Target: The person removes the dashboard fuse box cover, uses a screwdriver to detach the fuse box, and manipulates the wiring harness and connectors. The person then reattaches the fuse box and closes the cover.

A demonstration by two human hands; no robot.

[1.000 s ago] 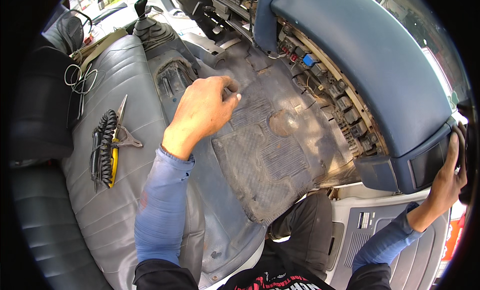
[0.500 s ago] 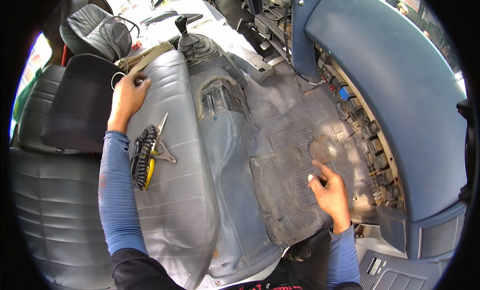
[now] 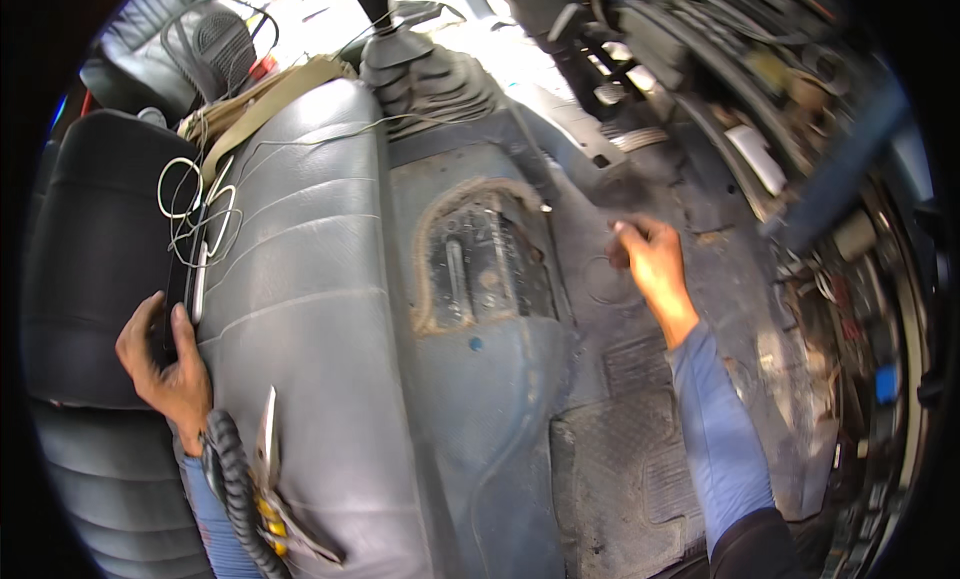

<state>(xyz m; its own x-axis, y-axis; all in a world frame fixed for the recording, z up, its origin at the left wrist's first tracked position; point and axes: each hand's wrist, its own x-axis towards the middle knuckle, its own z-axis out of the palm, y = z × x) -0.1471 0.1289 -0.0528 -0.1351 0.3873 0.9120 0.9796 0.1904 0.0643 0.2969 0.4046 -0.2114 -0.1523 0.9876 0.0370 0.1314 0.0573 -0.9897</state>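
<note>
Both moved: left hand spread by grey seat; right hand, grip unclear, above cab floor.

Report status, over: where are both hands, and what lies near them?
Left hand at edge of seat cushion, hold unclear. Right hand above floor, blurred, hold unclear. Coiled black cord and yellow-handled tool near left wrist.
</note>
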